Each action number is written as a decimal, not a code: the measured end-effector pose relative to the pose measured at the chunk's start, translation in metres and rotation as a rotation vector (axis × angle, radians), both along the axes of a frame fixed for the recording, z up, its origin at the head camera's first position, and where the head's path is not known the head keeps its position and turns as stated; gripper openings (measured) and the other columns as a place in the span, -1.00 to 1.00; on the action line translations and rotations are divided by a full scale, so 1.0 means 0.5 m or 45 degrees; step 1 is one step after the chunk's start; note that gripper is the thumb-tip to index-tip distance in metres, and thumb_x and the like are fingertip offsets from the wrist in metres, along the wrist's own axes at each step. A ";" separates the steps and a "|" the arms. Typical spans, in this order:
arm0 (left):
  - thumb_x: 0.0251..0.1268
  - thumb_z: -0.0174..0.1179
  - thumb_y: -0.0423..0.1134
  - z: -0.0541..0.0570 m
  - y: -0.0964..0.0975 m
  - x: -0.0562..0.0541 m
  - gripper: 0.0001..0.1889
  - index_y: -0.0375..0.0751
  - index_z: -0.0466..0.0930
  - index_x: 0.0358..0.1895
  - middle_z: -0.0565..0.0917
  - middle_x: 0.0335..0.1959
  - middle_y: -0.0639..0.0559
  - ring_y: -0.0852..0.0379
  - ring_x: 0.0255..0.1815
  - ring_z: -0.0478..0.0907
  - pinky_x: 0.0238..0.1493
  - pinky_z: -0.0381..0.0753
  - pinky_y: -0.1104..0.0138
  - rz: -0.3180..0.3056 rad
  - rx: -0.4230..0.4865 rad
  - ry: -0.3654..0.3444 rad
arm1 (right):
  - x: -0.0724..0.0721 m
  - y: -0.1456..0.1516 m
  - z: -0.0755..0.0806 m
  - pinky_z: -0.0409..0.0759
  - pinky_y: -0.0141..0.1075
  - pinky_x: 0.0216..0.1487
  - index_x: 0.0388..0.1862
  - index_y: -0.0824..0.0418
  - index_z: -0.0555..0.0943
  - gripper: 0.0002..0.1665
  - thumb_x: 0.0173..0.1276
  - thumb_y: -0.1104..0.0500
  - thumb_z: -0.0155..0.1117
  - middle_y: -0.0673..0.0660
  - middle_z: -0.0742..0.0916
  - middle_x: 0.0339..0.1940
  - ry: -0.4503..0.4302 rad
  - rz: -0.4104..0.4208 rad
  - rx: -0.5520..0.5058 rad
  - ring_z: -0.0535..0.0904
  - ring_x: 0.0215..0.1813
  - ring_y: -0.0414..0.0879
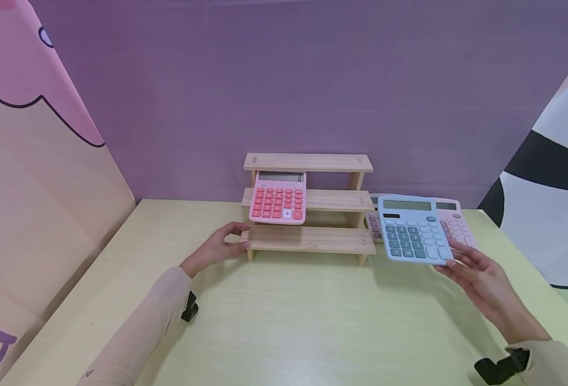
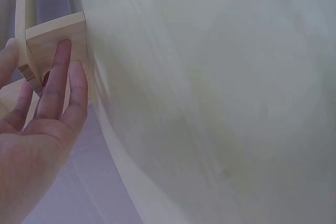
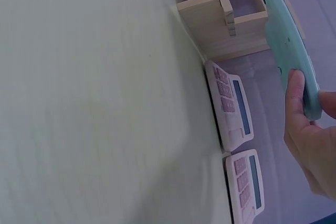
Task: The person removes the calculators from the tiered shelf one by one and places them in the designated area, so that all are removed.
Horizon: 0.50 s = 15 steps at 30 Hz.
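The right hand [image 1: 486,284] pinches the light-blue rectangular plastic calculator [image 1: 411,228] at its lower right corner and holds it above the pale yellow worktop [image 1: 288,321], right of the three-step rack of light wood [image 1: 322,238], whose lowest step the left hand [image 1: 216,247] grips at its left end. As the rectangular pink calculator with deeper pink keys [image 1: 278,198] already leans on the rack, I judge the step is placing the blue one there; this calls for carrying it leftward.
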<state>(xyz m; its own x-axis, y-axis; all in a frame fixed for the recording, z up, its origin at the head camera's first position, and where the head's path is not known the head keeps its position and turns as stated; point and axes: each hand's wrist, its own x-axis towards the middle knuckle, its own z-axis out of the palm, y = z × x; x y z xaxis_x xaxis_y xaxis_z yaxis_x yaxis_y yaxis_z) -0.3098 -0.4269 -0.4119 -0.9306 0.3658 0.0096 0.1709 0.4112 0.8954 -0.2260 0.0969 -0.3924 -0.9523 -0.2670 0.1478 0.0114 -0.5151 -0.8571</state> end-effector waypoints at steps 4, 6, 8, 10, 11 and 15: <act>0.20 0.20 -0.20 0.001 0.001 0.000 -0.49 -0.12 0.29 0.22 0.33 0.08 -0.19 0.01 -0.16 0.57 -0.06 0.64 0.23 -0.001 0.003 0.006 | 0.001 0.004 -0.013 0.62 -0.24 -0.03 0.11 0.17 0.47 -0.51 0.37 0.53 -0.22 0.09 0.64 -0.05 0.014 0.018 -0.002 0.63 -0.05 -0.06; 0.20 0.20 -0.21 0.001 0.001 0.001 -0.49 -0.12 0.29 0.22 0.33 0.09 -0.19 0.00 -0.16 0.57 -0.06 0.64 0.22 0.000 0.005 0.002 | 0.003 0.006 -0.018 0.62 -0.25 -0.04 0.10 0.18 0.47 -0.51 0.37 0.53 -0.22 0.09 0.64 -0.06 0.015 0.022 0.001 0.63 -0.06 -0.06; 0.20 0.20 -0.21 0.001 0.001 0.001 -0.49 -0.12 0.28 0.22 0.32 0.09 -0.20 -0.02 -0.15 0.58 -0.06 0.64 0.22 0.001 0.007 0.000 | 0.004 0.008 -0.023 0.62 -0.24 -0.03 0.09 0.19 0.47 -0.51 0.36 0.54 -0.23 0.10 0.63 -0.07 0.019 0.031 0.002 0.63 -0.06 -0.06; 0.20 0.20 -0.21 0.001 0.001 0.001 -0.48 -0.13 0.28 0.22 0.32 0.09 -0.20 -0.03 -0.14 0.58 -0.05 0.63 0.22 0.001 0.007 -0.002 | 0.005 0.010 -0.028 0.62 -0.24 -0.03 0.09 0.19 0.47 -0.51 0.36 0.55 -0.24 0.10 0.63 -0.06 0.019 0.044 0.001 0.63 -0.05 -0.06; 0.20 0.20 -0.21 0.001 0.001 0.001 -0.48 -0.13 0.28 0.22 0.32 0.10 -0.20 -0.04 -0.14 0.58 -0.05 0.63 0.22 0.001 0.008 -0.002 | 0.005 0.011 -0.031 0.62 -0.24 -0.02 0.09 0.20 0.47 -0.50 0.36 0.55 -0.25 0.10 0.63 -0.06 0.020 0.051 -0.002 0.62 -0.05 -0.05; 0.20 0.20 -0.22 0.001 0.001 0.001 -0.48 -0.13 0.28 0.22 0.32 0.10 -0.20 -0.04 -0.14 0.58 -0.06 0.64 0.22 0.002 0.008 -0.003 | 0.006 0.012 -0.041 0.62 -0.23 -0.01 0.09 0.21 0.48 -0.49 0.36 0.57 -0.27 0.12 0.63 -0.06 0.012 0.075 -0.007 0.62 -0.04 -0.05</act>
